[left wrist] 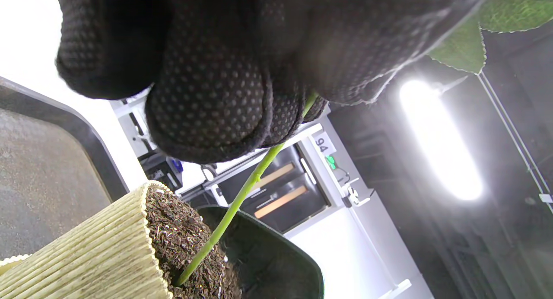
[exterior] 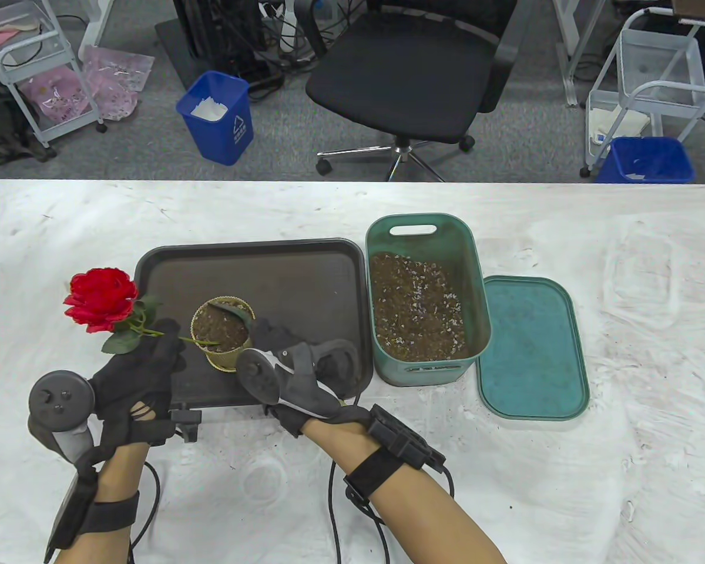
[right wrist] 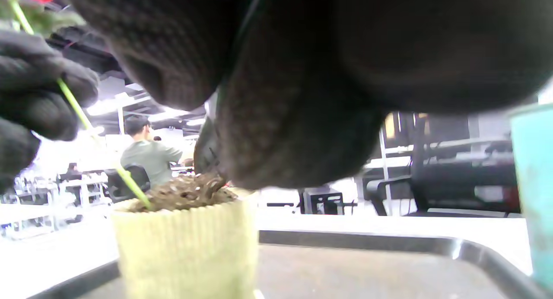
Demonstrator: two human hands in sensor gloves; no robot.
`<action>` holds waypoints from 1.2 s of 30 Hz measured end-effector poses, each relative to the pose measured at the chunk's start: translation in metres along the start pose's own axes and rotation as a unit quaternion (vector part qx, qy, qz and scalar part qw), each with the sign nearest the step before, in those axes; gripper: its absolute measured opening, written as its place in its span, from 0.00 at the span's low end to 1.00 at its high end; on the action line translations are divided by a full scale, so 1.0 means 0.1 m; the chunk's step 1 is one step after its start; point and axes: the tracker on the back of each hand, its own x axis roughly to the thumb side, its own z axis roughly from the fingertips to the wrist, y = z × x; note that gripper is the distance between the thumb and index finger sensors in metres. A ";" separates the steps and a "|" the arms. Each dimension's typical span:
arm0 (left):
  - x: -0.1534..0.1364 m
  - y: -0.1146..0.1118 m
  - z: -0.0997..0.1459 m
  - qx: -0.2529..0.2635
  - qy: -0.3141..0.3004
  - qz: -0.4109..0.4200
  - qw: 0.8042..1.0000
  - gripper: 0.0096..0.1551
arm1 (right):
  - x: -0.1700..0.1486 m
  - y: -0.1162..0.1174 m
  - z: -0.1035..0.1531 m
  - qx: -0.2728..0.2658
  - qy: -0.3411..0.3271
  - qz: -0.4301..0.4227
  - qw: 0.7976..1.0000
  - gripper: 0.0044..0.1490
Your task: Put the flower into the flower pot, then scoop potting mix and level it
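Note:
A red rose [exterior: 101,304] leans out to the left, and its green stem [exterior: 197,340] runs into the soil of the small ribbed pot [exterior: 224,355]. My left hand [exterior: 160,346] pinches the stem [left wrist: 242,194] just left of the pot [left wrist: 82,258]. From the right, my right hand [exterior: 273,339] grips a dark green scoop [exterior: 233,309] whose blade lies on the soil at the pot's far side. In the right wrist view the scoop [right wrist: 206,148] touches the heaped soil [right wrist: 183,193] above the pot [right wrist: 185,247].
The pot stands on a dark tray [exterior: 270,270]. To its right is a green bin [exterior: 477,282] of potting mix, with its lid [exterior: 531,348] lying flat beside it. An office chair [exterior: 411,76] and blue waste bins [exterior: 217,117] stand beyond the table's far edge.

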 end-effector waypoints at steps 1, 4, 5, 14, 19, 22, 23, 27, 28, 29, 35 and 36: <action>0.00 0.00 0.00 0.000 0.001 0.001 1.000 0.23 | -0.02 -0.01 0.01 -0.014 -0.003 -0.001 1.000 0.34; 0.00 0.00 0.00 0.000 0.002 0.002 1.000 0.23 | -0.11 -0.13 0.02 -0.028 0.015 -0.012 0.999 0.34; 0.00 0.00 0.00 0.000 0.002 0.002 1.000 0.23 | -0.16 -0.21 0.02 -0.032 0.023 -0.021 0.999 0.34; -0.02 -0.03 0.01 -0.016 0.027 0.049 0.998 0.23 | -0.98 -0.87 0.11 -0.053 0.163 -0.071 0.983 0.33; -0.02 -0.05 0.01 -0.018 0.026 0.046 0.998 0.23 | -1.58 -1.05 0.08 -0.057 0.264 -0.064 0.961 0.32; -0.04 -0.04 0.00 -0.016 0.029 0.048 0.998 0.23 | -1.82 -0.99 -0.02 -0.028 0.302 -0.025 0.953 0.32; -0.05 -0.03 0.00 -0.015 0.031 0.048 0.998 0.23 | -1.90 -0.92 -0.08 -0.001 0.317 -0.011 0.949 0.32; -0.06 -0.02 -0.01 -0.011 0.034 0.045 0.998 0.23 | -2.08 -0.68 -0.24 0.114 0.360 0.004 0.926 0.32; -0.06 -0.02 -0.01 -0.010 0.035 0.045 0.998 0.23 | -2.13 -0.59 -0.29 0.144 0.371 0.008 0.917 0.32; -0.06 -0.01 -0.01 -0.010 0.036 0.046 0.998 0.23 | -2.17 -0.51 -0.33 0.163 0.375 0.013 0.912 0.32; -0.06 0.00 -0.02 -0.008 0.039 0.045 0.998 0.23 | -2.31 -0.26 -0.48 0.204 0.398 0.011 0.894 0.32; -0.06 0.00 -0.02 -0.008 0.040 0.045 0.998 0.23 | -2.34 -0.22 -0.50 0.207 0.405 -0.001 0.890 0.32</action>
